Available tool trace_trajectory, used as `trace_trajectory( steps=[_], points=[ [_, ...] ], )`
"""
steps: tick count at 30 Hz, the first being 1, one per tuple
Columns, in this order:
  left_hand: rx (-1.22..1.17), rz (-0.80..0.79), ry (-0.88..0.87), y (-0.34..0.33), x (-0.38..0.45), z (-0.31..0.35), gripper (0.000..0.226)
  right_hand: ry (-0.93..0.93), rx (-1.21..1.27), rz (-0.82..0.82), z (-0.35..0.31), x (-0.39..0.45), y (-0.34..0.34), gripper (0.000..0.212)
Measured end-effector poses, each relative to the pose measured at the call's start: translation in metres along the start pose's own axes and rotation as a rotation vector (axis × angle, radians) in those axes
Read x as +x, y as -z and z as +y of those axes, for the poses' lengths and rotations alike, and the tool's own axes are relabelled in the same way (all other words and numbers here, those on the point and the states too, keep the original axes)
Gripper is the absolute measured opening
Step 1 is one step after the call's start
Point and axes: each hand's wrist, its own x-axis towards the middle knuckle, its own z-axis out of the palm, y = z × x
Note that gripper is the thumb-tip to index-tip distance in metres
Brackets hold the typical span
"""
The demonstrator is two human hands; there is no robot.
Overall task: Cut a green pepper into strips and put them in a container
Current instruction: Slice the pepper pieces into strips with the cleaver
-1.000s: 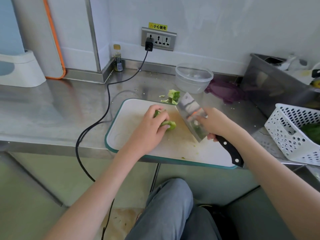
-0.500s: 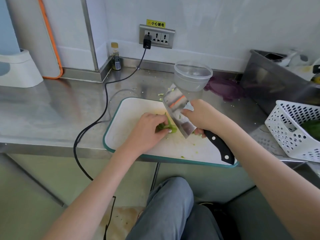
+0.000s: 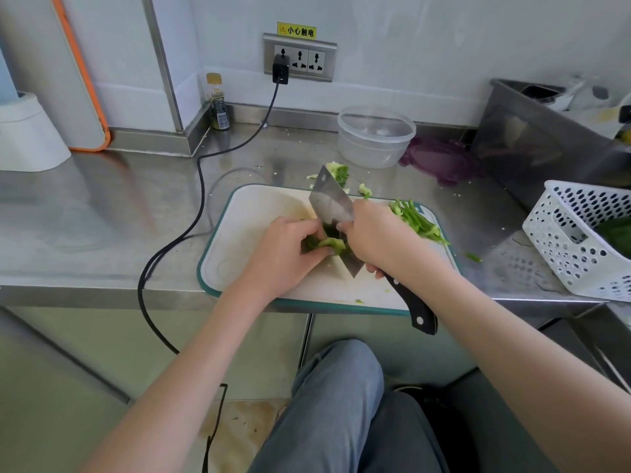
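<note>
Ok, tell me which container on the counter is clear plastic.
The round clear plastic bowl by the back wall, beyond the cutting board. The white perforated basket at right is opaque, and the steel bin behind it is metal.

Both forearms reach forward, the left hand (image 3: 285,249) curled palm-down with fingers bent, the right hand (image 3: 379,238) fisted closed.

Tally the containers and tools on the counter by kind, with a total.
Clear bowl: 1
White basket: 1
Metal bin: 1
Cutting board: 1
Cleaver: 1
Bottle: 1
Total: 6
</note>
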Motion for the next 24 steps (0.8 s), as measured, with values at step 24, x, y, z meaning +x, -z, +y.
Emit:
trace_trajectory(
  steps=[24],
  points=[
    [0.016, 0.016, 0.061, -0.003, -0.003, 0.0, 0.017, 0.127, -0.243, 0.295, 0.003, 0.004, -0.017, 0.034]
  ],
)
